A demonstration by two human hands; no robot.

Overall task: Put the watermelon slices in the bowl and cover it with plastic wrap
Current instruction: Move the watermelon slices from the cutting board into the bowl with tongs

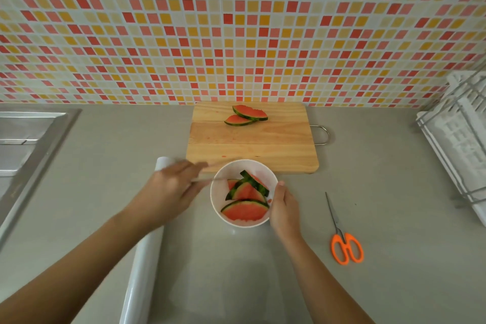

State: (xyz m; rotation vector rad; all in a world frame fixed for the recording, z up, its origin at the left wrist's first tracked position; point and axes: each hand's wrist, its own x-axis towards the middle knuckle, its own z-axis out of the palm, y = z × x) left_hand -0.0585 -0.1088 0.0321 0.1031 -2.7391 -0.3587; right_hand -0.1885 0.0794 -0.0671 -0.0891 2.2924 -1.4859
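Nothing legible shows anywhere in view: no text, label, brand, number or sign on any surface.

The bowl (217, 192) holds several slices (244, 212). The right hand (284, 208) grips its right rim; the blurred left hand (171, 189) is just left of it. Behind it, a board (263, 144) carries two slices (246, 116). Scissors (339, 230) lie to its right, a wrap roll (147, 265) to its left.
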